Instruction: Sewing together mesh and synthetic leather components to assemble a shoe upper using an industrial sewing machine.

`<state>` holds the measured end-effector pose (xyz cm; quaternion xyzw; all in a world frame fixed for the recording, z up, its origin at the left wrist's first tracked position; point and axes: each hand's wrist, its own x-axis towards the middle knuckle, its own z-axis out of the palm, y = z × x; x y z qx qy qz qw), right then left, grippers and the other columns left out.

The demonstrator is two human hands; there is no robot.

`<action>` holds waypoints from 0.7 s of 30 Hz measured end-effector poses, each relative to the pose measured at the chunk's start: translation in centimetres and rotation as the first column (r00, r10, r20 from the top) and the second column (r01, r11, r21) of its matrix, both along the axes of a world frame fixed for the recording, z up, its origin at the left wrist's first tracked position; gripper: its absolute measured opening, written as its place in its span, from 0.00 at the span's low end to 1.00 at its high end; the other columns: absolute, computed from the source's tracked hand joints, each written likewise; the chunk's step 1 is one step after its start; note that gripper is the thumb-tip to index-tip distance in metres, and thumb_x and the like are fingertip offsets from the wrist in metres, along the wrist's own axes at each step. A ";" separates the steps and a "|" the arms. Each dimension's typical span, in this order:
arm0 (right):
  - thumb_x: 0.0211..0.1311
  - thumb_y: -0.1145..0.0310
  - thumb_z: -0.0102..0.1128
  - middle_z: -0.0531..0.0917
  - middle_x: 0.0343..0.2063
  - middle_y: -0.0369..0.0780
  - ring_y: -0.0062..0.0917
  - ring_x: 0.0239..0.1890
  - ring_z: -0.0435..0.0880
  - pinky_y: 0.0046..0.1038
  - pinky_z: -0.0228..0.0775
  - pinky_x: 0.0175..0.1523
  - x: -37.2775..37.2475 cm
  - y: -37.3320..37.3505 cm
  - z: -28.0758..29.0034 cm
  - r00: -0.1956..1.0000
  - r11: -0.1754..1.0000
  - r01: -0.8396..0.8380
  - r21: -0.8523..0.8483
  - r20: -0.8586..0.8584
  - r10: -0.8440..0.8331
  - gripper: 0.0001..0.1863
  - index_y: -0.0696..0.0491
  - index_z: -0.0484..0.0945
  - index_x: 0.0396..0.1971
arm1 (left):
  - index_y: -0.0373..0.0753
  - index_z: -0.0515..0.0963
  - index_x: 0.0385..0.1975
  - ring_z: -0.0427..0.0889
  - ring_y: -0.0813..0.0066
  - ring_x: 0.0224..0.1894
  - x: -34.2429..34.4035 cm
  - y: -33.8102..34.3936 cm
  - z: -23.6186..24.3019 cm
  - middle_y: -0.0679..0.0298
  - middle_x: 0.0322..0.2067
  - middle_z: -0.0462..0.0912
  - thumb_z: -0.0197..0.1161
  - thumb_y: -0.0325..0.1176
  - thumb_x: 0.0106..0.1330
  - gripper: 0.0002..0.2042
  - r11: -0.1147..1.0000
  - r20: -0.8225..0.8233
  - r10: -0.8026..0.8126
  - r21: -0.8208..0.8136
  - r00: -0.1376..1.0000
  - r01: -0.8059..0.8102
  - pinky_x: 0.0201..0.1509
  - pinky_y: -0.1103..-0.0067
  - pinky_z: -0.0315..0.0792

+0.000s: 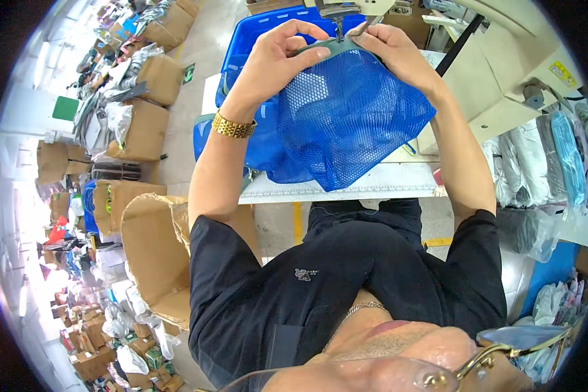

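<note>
Mesh [353,111] lies on the table [392,179], its green band [338,48] pinched by nearly closed left hand [282,57] and right hand [398,55], left and right of the needle [339,31], apparently for steadiness.

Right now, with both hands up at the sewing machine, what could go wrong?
Fingers could get hurt: the left hand and right hand sit close on either side of the needle area.
The grey edging curves there, so stitching might wander.
The blue mesh lies bunched, so a fold might get caught.
</note>
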<state>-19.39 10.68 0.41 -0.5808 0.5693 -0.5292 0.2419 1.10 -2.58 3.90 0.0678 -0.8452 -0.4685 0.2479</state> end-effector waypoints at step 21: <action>0.57 0.53 0.67 0.80 0.17 0.42 0.33 0.20 0.79 0.32 0.67 0.26 5.6 3.2 4.2 0.699 0.768 0.497 -0.404 -0.338 -0.630 0.19 0.57 0.83 0.24 | 0.36 0.85 0.42 0.64 0.91 0.17 -1.2 7.3 -3.1 0.72 0.14 0.74 0.65 0.27 0.63 0.09 0.873 -0.300 0.484 0.104 0.822 -0.476 0.20 0.86 0.59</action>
